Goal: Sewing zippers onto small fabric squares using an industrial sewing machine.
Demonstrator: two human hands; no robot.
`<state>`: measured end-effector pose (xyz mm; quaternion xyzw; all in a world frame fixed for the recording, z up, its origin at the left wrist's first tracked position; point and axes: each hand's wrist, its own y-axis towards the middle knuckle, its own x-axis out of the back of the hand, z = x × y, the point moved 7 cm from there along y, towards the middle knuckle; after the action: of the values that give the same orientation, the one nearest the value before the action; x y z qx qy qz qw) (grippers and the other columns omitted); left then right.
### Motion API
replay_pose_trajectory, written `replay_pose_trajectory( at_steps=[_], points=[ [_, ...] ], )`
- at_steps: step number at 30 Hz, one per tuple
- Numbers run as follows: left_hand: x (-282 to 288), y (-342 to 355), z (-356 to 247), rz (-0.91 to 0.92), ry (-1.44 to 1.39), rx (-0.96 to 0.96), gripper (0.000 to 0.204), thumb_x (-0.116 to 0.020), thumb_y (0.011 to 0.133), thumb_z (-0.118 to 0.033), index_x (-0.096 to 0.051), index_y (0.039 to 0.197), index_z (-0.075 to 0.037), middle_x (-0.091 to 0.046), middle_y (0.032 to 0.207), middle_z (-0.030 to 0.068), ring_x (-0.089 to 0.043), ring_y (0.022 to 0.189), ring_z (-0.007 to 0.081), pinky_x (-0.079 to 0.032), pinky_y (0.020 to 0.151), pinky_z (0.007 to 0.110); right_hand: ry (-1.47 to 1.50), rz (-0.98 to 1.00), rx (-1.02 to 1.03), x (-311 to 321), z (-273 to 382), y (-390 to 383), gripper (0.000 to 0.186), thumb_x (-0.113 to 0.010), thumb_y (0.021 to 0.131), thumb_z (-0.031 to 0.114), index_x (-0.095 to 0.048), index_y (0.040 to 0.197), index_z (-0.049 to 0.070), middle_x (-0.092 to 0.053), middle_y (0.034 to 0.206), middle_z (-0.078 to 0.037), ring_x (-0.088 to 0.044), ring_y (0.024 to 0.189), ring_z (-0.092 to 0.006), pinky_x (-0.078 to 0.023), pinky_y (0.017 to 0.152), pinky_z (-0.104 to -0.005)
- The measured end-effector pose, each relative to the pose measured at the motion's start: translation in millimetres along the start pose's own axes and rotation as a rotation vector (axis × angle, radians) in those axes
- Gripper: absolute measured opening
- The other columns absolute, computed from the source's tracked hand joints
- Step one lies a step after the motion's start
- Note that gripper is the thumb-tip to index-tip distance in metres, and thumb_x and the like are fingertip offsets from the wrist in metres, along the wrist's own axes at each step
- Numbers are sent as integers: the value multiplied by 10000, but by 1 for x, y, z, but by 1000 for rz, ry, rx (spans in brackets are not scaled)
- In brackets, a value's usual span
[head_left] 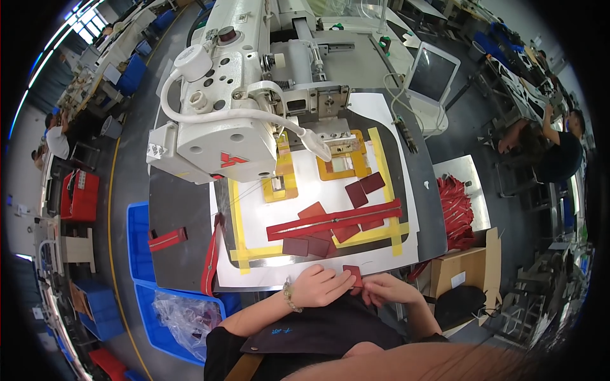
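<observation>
Close to my body, at the table's front edge, a small dark red square patch [352, 273] is pinched between my hands. My left hand [319, 287], with a beaded bracelet at its wrist, grips the patch from the left. The fingers of my right hand [390, 290] are closed at its lower right edge; their tips are partly hidden. Just beyond lies a long red zipper strip [335, 220], slanting across several red patches [295, 246]. Two darker patches [365, 189] rest farther back, right of the middle.
A large white sewing machine [235, 149] stands over the table, with yellow clamp frames [279, 188] under its head. More zipper strips [210, 260] lie at left. Blue bins [143, 279] stand lower left; a red bundle [455, 213] and cardboard box [464, 270] are at right. People work farther off.
</observation>
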<state>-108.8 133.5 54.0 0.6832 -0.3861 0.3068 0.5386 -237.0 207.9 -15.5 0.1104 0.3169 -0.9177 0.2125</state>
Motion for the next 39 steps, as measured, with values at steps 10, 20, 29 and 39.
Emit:
replay_pose_trajectory(
  at_steps=[10, 20, 29, 39],
  points=[
    [15, -5, -4, -216, -66, -170, 259, -670, 718, -104, -684, 969, -40, -659, 941, 61, -612, 731, 131, -435, 563, 231, 367, -389, 358, 4, 22, 35, 65, -598, 885, 44, -559, 850, 6, -624, 746, -49, -531, 524, -54, -416, 468, -183],
    [35, -15, 41, -438, -420, 348, 345, -830, 602, -172, -707, 919, -114, -611, 950, 53, -593, 800, 191, -468, 675, 292, 318, -391, 702, -13, 64, 46, 18, -605, 877, 7, -602, 862, -2, -610, 813, -15, -545, 718, -39, -432, 647, -182],
    [48, -24, 48, -571, -641, 644, 196, -776, 672, -14, -697, 849, -37, -641, 958, 106, -637, 796, 195, -515, 677, 271, 179, -505, 777, -24, 85, 50, 43, -602, 869, -11, -627, 903, -19, -577, 757, -6, -541, 670, -49, -430, 618, -176],
    [38, -45, 69, -749, -841, 761, 163, -754, 684, 72, -634, 777, 11, -641, 872, 117, -624, 774, 157, -499, 656, 249, 225, -441, 737, -34, 91, 65, 254, -627, 822, -57, -582, 1071, -53, -603, 840, -64, -583, 687, -100, -480, 607, -215]
  ],
)
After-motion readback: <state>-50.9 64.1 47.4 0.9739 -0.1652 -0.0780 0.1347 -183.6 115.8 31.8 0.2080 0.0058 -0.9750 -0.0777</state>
